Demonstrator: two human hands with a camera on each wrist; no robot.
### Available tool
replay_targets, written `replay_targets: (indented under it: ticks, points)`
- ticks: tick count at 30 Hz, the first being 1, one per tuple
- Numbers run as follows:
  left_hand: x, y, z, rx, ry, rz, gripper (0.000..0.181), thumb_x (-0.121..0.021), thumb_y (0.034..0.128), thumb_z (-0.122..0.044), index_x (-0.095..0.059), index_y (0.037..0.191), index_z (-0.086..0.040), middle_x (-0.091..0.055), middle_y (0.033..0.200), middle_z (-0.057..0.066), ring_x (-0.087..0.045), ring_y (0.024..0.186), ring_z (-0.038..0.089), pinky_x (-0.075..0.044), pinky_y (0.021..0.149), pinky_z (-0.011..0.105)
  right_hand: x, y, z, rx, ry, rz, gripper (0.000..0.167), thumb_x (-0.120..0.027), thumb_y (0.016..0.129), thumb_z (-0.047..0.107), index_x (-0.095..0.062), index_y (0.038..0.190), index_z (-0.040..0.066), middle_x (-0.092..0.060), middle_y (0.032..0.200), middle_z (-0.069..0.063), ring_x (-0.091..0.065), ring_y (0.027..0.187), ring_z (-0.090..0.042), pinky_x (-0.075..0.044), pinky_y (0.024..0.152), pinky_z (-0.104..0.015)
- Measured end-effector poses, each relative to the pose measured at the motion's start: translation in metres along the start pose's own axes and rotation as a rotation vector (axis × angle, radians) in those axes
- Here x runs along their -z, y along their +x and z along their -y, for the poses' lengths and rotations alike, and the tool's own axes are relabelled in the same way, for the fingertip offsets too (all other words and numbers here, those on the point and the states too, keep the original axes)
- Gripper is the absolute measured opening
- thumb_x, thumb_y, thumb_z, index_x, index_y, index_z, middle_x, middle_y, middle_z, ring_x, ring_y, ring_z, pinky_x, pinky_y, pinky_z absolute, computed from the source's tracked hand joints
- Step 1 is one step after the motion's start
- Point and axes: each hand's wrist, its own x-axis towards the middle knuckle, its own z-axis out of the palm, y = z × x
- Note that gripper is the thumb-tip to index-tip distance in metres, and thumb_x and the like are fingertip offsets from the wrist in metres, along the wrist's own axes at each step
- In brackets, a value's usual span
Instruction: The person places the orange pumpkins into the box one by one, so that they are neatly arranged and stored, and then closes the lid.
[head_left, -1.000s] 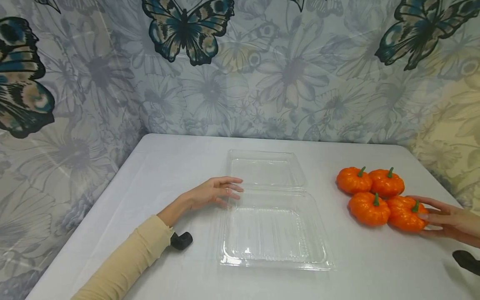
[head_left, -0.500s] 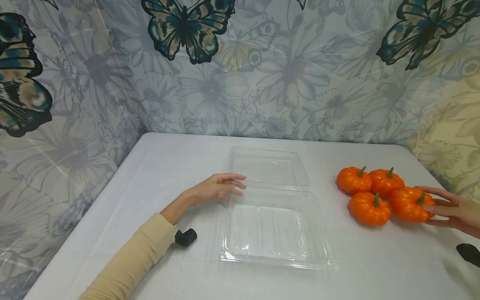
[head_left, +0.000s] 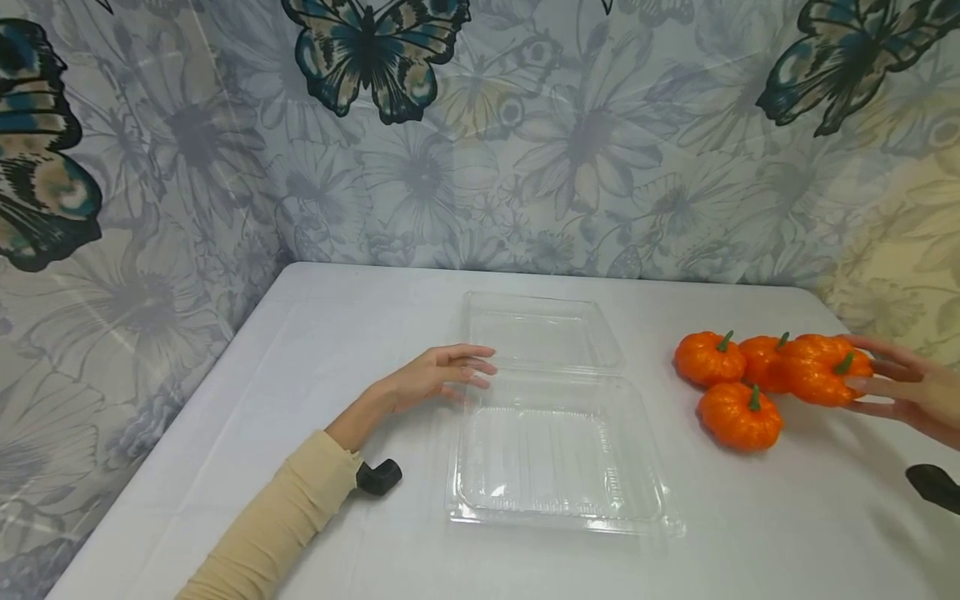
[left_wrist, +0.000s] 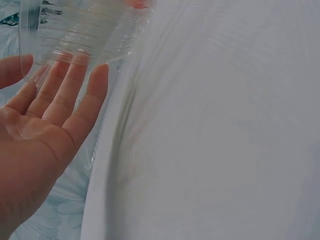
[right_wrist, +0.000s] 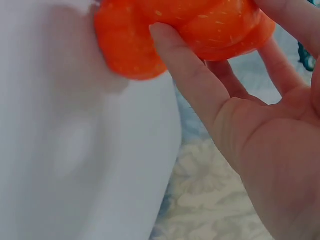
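My right hand (head_left: 911, 390) grips an orange pumpkin (head_left: 823, 369) with a green stem and holds it up off the table. In the right wrist view that pumpkin (right_wrist: 210, 27) sits between my fingertips and thumb. Three more pumpkins are nearby: one partly hidden behind the held one (head_left: 763, 362), one at the back left (head_left: 708, 358), one in front (head_left: 741, 417). A clear plastic clamshell container (head_left: 555, 521) lies with its lid (head_left: 540, 333) folded back. My left hand (head_left: 423, 382), fingers loosely extended, touches the container's left side near the hinge.
The white table (head_left: 360, 325) has edges at the back, left and right. Patterned fabric with butterflies (head_left: 420, 200) hangs behind and beside it. A black wrist mount (head_left: 378, 477) projects below the left sleeve, another (head_left: 933, 487) below the right hand.
My right hand has lifted the nearest right-hand pumpkin up and away from the group, partly covering the one behind. The left hand and the container have shifted slightly to the right.
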Motion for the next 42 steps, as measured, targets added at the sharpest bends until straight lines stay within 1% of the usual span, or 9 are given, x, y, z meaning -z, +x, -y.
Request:
replay_targets:
  ticks: [3,9,16,20,24,27,31,36,42]
  points:
    - [-0.001,0.001,0.001,-0.003,-0.002,-0.001,0.052,-0.050,0.0968,-0.007,-0.034,0.145,0.001,-0.048,0.136,0.017,-0.050,0.120,0.032,-0.047,0.090,0.047,-0.013,0.002,0.008,0.021,0.016,0.020,0.055,-0.048,0.096,-0.007,-0.049,0.131,0.036,-0.041,0.118,0.019,-0.057,0.088,0.003,-0.055,0.065,-0.034]
    - [-0.003,0.002,0.004,-0.002,-0.018,-0.006,0.052,-0.052,0.0962,-0.007,-0.034,0.145,0.002,-0.049,0.135,0.017,-0.051,0.120,0.032,-0.047,0.089,0.047,-0.040,0.007,0.025,0.135,0.092,0.129,0.059,-0.042,0.095,-0.015,-0.049,0.134,0.029,-0.051,0.119,0.015,-0.059,0.096,-0.002,-0.054,0.070,-0.028]
    - [-0.003,0.003,0.005,0.000,-0.026,-0.010,0.051,-0.050,0.0969,-0.006,-0.034,0.145,0.002,-0.049,0.135,0.018,-0.051,0.119,0.032,-0.047,0.089,0.047,-0.074,0.021,0.045,0.155,-0.083,0.140,0.058,-0.046,0.095,-0.010,-0.039,0.140,0.026,-0.038,0.126,0.010,-0.052,0.101,-0.002,-0.052,0.075,-0.022]
    - [-0.003,0.003,0.005,0.004,-0.033,-0.010,0.050,-0.047,0.0973,-0.003,-0.033,0.145,0.003,-0.049,0.135,0.018,-0.051,0.119,0.032,-0.047,0.090,0.047,-0.098,0.027,0.057,0.159,-0.199,0.140,0.058,-0.048,0.095,-0.007,-0.037,0.143,0.024,-0.038,0.131,0.009,-0.051,0.106,-0.002,-0.051,0.077,-0.023]
    - [-0.001,0.003,0.005,-0.003,-0.035,-0.012,0.049,-0.045,0.0972,-0.001,-0.033,0.145,0.003,-0.048,0.136,0.019,-0.050,0.120,0.033,-0.047,0.090,0.048,-0.123,0.034,0.069,0.115,-0.366,0.098,0.059,-0.055,0.096,0.005,-0.031,0.147,0.022,-0.036,0.135,0.010,-0.047,0.108,0.005,-0.050,0.079,-0.021]
    - [0.000,0.003,0.006,-0.008,-0.035,-0.009,0.049,-0.044,0.0975,0.000,-0.033,0.145,0.003,-0.047,0.136,0.020,-0.050,0.120,0.034,-0.047,0.090,0.048,-0.139,0.039,0.076,0.091,-0.431,0.085,0.063,-0.060,0.095,0.014,-0.027,0.149,0.019,-0.033,0.141,0.003,-0.045,0.110,0.005,-0.049,0.080,-0.020]
    - [-0.001,0.001,0.007,-0.006,-0.033,-0.010,0.049,-0.044,0.0981,0.000,-0.032,0.145,0.003,-0.047,0.137,0.019,-0.049,0.121,0.034,-0.047,0.090,0.047,-0.161,0.044,0.082,0.105,-0.423,0.093,0.065,-0.063,0.093,0.016,-0.029,0.148,0.017,-0.031,0.146,-0.007,-0.044,0.117,-0.006,-0.049,0.082,-0.021]
    - [-0.001,0.001,0.009,0.000,-0.029,-0.016,0.050,-0.047,0.0980,-0.004,-0.033,0.145,0.002,-0.047,0.137,0.018,-0.050,0.121,0.033,-0.047,0.090,0.047,-0.186,0.049,0.087,0.130,-0.396,0.100,0.065,-0.067,0.090,0.018,-0.034,0.146,0.018,-0.033,0.144,-0.007,-0.047,0.120,-0.016,-0.049,0.083,-0.024]
    - [-0.002,0.002,0.008,0.012,-0.011,-0.025,0.050,-0.048,0.0977,-0.005,-0.033,0.145,0.001,-0.048,0.137,0.017,-0.050,0.121,0.031,-0.047,0.090,0.046,-0.206,0.057,0.087,0.216,-0.435,0.163,0.068,-0.069,0.089,0.020,-0.033,0.146,0.009,-0.036,0.144,-0.014,-0.040,0.127,-0.038,-0.051,0.081,-0.025]
